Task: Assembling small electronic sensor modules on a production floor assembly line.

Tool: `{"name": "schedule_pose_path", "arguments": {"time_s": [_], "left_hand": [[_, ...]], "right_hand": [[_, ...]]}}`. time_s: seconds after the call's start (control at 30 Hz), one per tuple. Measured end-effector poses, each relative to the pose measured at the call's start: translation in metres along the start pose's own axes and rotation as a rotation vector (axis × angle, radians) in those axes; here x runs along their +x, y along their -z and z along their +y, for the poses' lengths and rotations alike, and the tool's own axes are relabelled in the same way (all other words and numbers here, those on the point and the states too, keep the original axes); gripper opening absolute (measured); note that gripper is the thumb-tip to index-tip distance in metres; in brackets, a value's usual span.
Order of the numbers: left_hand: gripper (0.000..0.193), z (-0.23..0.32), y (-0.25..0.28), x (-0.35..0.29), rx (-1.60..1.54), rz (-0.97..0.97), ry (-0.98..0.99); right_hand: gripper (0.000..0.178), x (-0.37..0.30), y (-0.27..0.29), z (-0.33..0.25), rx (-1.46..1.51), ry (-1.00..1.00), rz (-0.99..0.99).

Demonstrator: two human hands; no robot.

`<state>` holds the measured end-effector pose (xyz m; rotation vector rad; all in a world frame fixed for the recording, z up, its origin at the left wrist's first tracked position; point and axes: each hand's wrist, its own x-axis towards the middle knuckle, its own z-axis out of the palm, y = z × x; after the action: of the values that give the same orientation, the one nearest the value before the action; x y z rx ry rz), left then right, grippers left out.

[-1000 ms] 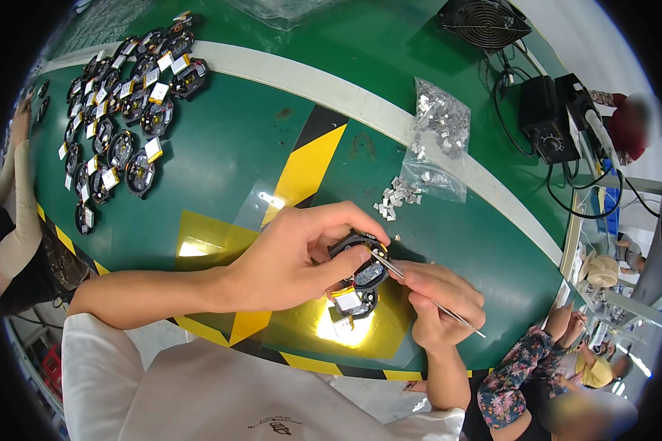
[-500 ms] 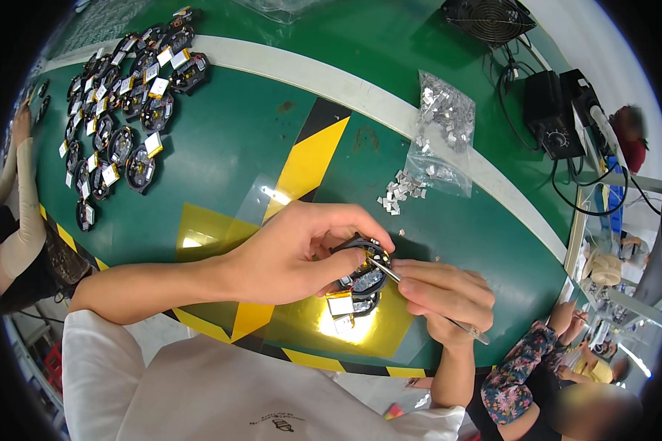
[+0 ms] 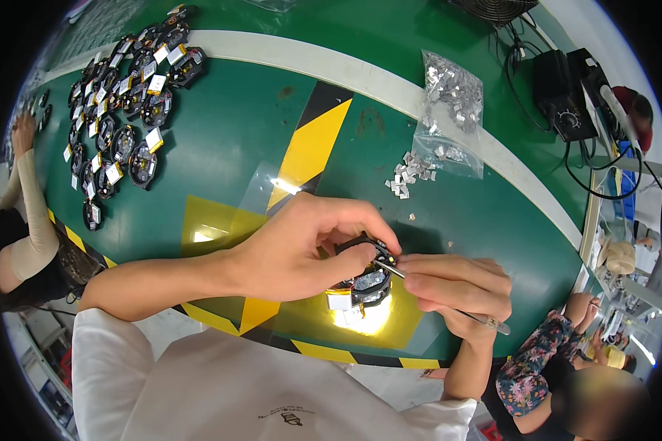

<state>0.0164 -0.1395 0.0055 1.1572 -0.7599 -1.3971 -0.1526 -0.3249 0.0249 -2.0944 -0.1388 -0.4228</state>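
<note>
My left hand [image 3: 298,246] grips a round black device housing [image 3: 371,287] with an open face showing electronics, thumb and index finger about its far side. A small silver-white battery cell [image 3: 339,301] with yellow tape hangs at the near edge of the housing. In my right hand [image 3: 463,290] is a pair of metal tweezers [image 3: 485,321], pinched between the fingers. Their tip reaches inside the housing beside my left thumb; whether it holds anything is too small to tell. Under the housing lies a translucent yellow sheet [image 3: 401,320] with a bright reflection.
Several similar open housings with batteries [image 3: 125,143] cluster at the far left. Beyond my hands are a loose pile of small silvery pieces [image 3: 408,175] and a clear bag [image 3: 452,99] of them. A black control box [image 3: 563,99] stands far right. Co-workers' arms [image 3: 537,367] show at both sides.
The view has shifted slightly, so the surroundings sit a little differently. Both hands keep their grips, and the tweezer tip stays in the housing near my left thumb.
</note>
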Motion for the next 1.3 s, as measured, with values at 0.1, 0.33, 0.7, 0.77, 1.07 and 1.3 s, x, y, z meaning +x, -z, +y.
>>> {"name": "schedule_pose_path", "arguments": {"time_s": [0.1,0.33,0.7,0.77,1.07,1.3], "left_hand": [[0.024,-0.005,-0.003,-0.001,0.063,0.037,-0.01],[0.022,0.001,-0.005,0.002,0.181,0.049,-0.022],[0.025,0.006,-0.003,0.003,-0.051,0.088,0.058],[0.026,0.004,-0.002,0.004,-0.002,0.096,0.002],[0.036,-0.004,-0.006,0.005,0.047,0.165,-0.051],[0.04,-0.004,-0.006,0.005,0.117,0.137,-0.06]], "right_hand": [[0.019,0.003,-0.001,-0.001,-0.009,0.025,-0.004],[0.023,-0.004,-0.007,0.003,0.045,0.029,-0.024],[0.033,-0.006,-0.004,0.002,0.172,-0.03,0.088],[0.036,-0.007,-0.004,-0.001,0.225,-0.046,0.139],[0.026,-0.011,-0.011,-0.007,0.549,-0.242,0.109],[0.028,-0.009,-0.032,-0.011,0.6,-0.418,0.285]]}}
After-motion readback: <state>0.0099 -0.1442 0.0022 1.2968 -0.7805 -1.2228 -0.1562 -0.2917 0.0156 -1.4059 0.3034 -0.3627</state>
